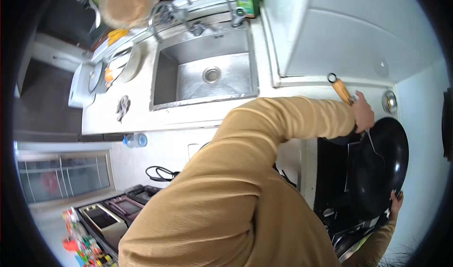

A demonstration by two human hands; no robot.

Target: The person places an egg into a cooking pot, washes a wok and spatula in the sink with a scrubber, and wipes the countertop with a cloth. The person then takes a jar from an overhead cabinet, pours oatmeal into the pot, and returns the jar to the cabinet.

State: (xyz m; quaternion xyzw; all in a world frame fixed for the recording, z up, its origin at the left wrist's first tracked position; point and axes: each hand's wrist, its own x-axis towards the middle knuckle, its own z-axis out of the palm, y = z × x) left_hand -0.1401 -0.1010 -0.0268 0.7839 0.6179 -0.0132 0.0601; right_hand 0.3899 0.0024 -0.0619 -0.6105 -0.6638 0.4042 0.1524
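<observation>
My left hand [363, 113], at the end of the long tan sleeve, is closed around a metal utensil with a wooden handle [340, 88]. The handle points up and away from the wok, and the thin metal shaft reaches down over the wok's inside. The large black wok [382, 172] is tilted over the stove on the right. My right hand [396, 203] grips the wok at its lower edge, with part of the fingers hidden. What the utensil's far end looks like is hard to make out against the black surface.
A steel sink [212, 64] with a faucet [197, 29] is set in the white counter. Beside it are a bowl of items [130, 64] and a crumpled cloth [123, 107]. A green bottle [246, 1] stands behind. A small round metal container [389, 101] sits near the wok.
</observation>
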